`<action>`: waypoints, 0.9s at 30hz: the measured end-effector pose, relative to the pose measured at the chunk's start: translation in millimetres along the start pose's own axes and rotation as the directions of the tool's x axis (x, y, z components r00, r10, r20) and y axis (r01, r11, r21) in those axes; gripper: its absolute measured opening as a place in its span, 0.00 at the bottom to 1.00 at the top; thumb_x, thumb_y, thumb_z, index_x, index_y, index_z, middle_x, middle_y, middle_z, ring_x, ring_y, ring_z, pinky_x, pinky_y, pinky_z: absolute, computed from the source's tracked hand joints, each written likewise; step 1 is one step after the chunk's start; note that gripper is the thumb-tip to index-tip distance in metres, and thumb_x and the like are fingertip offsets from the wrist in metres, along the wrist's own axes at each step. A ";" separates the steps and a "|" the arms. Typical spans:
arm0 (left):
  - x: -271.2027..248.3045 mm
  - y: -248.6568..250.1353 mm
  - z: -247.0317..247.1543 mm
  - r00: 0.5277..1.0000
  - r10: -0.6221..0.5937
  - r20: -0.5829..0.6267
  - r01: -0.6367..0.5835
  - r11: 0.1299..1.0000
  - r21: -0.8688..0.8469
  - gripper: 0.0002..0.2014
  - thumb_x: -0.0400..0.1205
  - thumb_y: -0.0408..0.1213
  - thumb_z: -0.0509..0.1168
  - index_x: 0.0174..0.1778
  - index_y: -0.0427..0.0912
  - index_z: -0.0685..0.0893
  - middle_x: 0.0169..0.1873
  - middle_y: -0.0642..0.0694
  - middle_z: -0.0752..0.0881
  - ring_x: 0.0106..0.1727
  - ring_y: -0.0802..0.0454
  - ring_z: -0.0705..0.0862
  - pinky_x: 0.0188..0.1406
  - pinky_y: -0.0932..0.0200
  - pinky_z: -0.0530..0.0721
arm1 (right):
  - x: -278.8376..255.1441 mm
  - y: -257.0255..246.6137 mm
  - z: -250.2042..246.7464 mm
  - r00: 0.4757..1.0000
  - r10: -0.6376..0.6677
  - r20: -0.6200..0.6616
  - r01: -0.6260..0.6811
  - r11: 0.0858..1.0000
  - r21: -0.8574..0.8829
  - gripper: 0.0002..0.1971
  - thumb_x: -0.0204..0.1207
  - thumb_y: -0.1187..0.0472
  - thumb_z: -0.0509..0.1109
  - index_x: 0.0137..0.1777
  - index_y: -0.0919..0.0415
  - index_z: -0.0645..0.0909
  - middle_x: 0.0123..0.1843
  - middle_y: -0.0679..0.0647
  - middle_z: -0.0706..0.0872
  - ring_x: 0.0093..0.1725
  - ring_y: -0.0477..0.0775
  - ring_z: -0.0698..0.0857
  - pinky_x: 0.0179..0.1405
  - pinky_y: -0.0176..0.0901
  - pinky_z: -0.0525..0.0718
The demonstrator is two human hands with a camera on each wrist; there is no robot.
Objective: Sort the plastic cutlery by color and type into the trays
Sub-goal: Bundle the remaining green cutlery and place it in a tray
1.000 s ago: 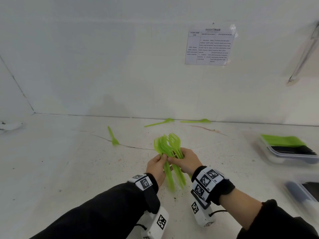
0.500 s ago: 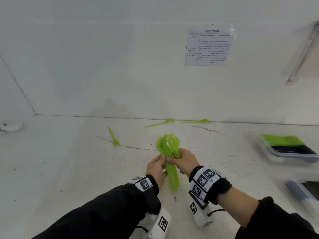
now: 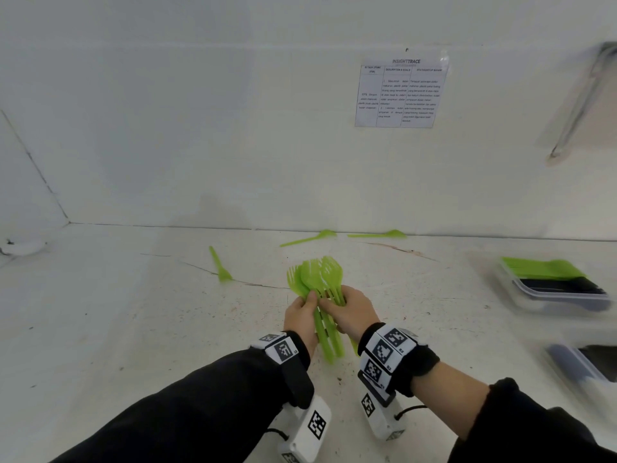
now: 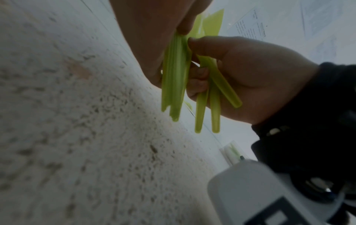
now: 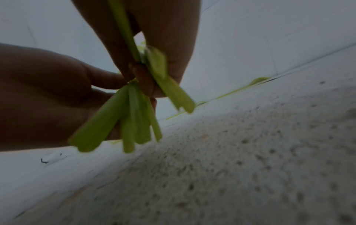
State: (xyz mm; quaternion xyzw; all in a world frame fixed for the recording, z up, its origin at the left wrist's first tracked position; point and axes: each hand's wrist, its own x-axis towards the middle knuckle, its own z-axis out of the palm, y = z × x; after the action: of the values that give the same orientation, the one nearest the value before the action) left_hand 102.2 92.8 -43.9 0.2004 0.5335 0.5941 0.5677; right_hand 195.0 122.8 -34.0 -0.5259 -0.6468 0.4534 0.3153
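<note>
Item: green forks (image 3: 319, 295), fan now squared into one bundle; our left hand (image 3: 302, 317) and right hand (image 3: 350, 312) both grip it. Ready, we judge, for the tray (image 3: 561, 292) at 3 o'clock.

Both forearms are extended forward; the left hand (image 3: 302, 317) and right hand (image 3: 352, 312) are held together, fingers curled closed.

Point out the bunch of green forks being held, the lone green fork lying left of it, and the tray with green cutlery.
bunch of green forks (image 3: 317, 279), head view, on the fanned heads.
lone green fork (image 3: 218, 264), head view, on its handle.
tray (image 3: 564, 295), head view, on its near rim.
</note>
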 end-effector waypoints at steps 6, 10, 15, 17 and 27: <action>-4.0 -3.2 -1.3 0.998 0.051 -0.028 -0.050 0.998 0.034 0.09 0.86 0.35 0.58 0.46 0.40 0.83 0.46 0.39 0.86 0.44 0.44 0.85 0.51 0.43 0.84 | -1.1 0.4 0.7 0.999 -0.016 -0.038 0.015 0.999 -0.033 0.11 0.77 0.56 0.69 0.34 0.54 0.75 0.31 0.47 0.78 0.30 0.44 0.76 0.26 0.31 0.73; -4.7 -4.3 -2.3 0.996 0.077 -0.042 -0.076 0.997 0.026 0.08 0.84 0.34 0.61 0.44 0.40 0.84 0.45 0.37 0.87 0.45 0.42 0.85 0.52 0.39 0.86 | 0.1 2.8 0.2 1.000 -0.009 -0.025 0.006 0.996 -0.091 0.09 0.77 0.55 0.68 0.37 0.56 0.76 0.31 0.47 0.78 0.29 0.44 0.76 0.27 0.33 0.72; -5.0 -1.1 -5.8 0.999 0.034 0.024 -0.032 0.997 -0.064 0.07 0.85 0.33 0.61 0.51 0.36 0.84 0.47 0.39 0.87 0.43 0.47 0.86 0.34 0.49 0.88 | 2.3 3.6 -4.3 1.000 0.017 0.024 -0.016 0.999 -0.030 0.09 0.76 0.54 0.70 0.39 0.58 0.79 0.30 0.47 0.79 0.27 0.43 0.76 0.22 0.30 0.72; -4.9 1.0 -5.9 0.999 0.027 0.041 -0.024 0.997 -0.075 0.07 0.85 0.33 0.61 0.51 0.38 0.84 0.49 0.40 0.87 0.45 0.48 0.86 0.40 0.47 0.88 | 1.0 1.8 -5.8 0.999 0.010 0.046 -0.009 1.000 -0.008 0.09 0.77 0.55 0.70 0.40 0.59 0.80 0.30 0.47 0.80 0.27 0.43 0.78 0.19 0.26 0.73; -6.9 -1.4 -6.4 0.997 -0.056 0.054 0.061 0.995 -0.079 0.16 0.88 0.41 0.53 0.61 0.36 0.80 0.55 0.38 0.85 0.51 0.46 0.85 0.37 0.50 0.86 | 3.3 5.5 -4.7 0.995 0.001 0.104 0.002 1.000 -0.031 0.08 0.75 0.57 0.71 0.43 0.63 0.82 0.34 0.51 0.82 0.32 0.48 0.80 0.28 0.33 0.75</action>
State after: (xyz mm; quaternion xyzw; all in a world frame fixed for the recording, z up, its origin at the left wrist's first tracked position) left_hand 99.3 83.8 -44.8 0.1769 0.4997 0.5929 0.6062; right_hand 200.5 127.3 -37.5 -0.5064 -0.6693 0.4700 0.2732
